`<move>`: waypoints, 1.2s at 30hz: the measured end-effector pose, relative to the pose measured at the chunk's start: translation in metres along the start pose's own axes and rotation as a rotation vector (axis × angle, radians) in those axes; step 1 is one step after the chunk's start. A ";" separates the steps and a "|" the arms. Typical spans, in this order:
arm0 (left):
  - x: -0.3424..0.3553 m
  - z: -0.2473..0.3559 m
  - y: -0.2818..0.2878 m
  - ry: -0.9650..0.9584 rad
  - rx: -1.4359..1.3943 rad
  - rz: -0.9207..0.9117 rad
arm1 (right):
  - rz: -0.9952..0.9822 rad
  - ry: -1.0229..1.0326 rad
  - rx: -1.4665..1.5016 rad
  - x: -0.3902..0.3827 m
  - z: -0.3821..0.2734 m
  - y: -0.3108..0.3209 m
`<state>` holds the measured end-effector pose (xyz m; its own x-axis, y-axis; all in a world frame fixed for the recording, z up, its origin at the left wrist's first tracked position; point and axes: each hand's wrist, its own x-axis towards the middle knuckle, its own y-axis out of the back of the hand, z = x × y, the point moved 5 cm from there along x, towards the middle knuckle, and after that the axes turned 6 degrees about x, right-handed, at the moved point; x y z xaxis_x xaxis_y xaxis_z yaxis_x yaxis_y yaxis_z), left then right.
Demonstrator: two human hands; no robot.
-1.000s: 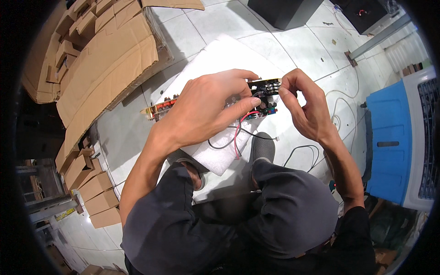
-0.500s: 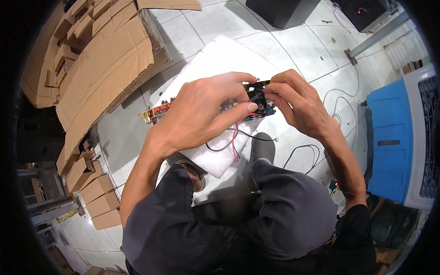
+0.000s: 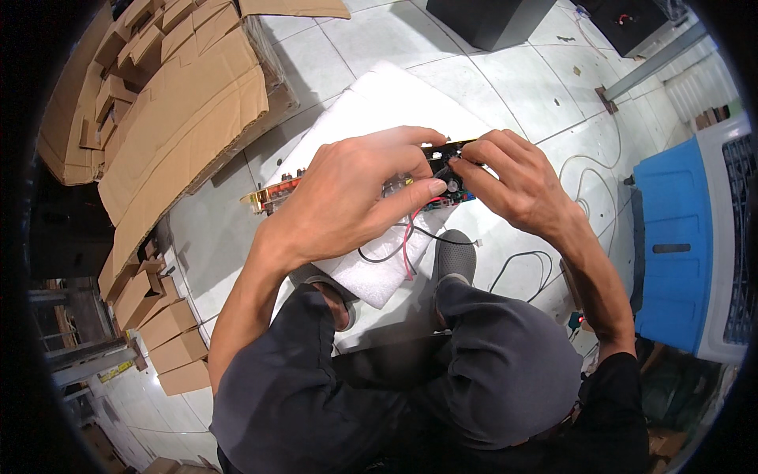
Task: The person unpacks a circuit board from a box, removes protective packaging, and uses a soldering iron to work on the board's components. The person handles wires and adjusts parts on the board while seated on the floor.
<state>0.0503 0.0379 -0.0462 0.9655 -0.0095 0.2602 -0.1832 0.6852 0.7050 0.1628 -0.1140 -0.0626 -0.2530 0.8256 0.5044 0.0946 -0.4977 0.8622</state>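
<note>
A long electronic circuit board (image 3: 276, 189) with orange, black and green parts rests over a white foam pad (image 3: 395, 103). My left hand (image 3: 355, 189) arches across it, fingers gripping its far edge and thumb on the near side, hiding much of the middle. My right hand (image 3: 513, 178) grips at the board's right end, thumb and fingertips closed on or around small black components; what exactly they pinch is hidden. A red wire (image 3: 407, 241) and a black wire (image 3: 434, 235) with a white plug hang from the board over the foam and floor.
Cardboard boxes and sheets (image 3: 174, 103) fill the left. Black cabinets (image 3: 485, 20) stand at the back, near a metal post (image 3: 647, 67). A blue and white appliance (image 3: 667, 237) is at the right. Loose cables (image 3: 521, 257) lie on the tiles beside my feet (image 3: 454, 261).
My right hand has moved left and closed in over the board's right end, its fingers curling further onto the components. My left hand stays on the board, barely shifted.
</note>
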 end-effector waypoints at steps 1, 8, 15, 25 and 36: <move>0.000 0.000 0.000 -0.004 0.001 0.003 | 0.002 -0.002 -0.008 0.000 0.000 -0.001; 0.000 0.000 0.000 -0.016 0.000 0.005 | 0.011 -0.140 0.020 -0.002 0.003 -0.007; 0.000 -0.001 0.000 0.016 -0.008 -0.002 | 0.093 -0.477 0.483 -0.014 0.004 0.006; 0.000 -0.005 -0.001 -0.031 0.005 0.067 | 0.048 -0.476 0.488 -0.020 -0.003 0.003; 0.000 -0.001 -0.001 0.022 -0.002 -0.001 | 0.267 -0.523 0.396 -0.017 0.001 0.005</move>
<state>0.0506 0.0385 -0.0475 0.9696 0.0052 0.2448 -0.1815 0.6866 0.7041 0.1684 -0.1298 -0.0668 0.3144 0.7574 0.5722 0.4571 -0.6491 0.6081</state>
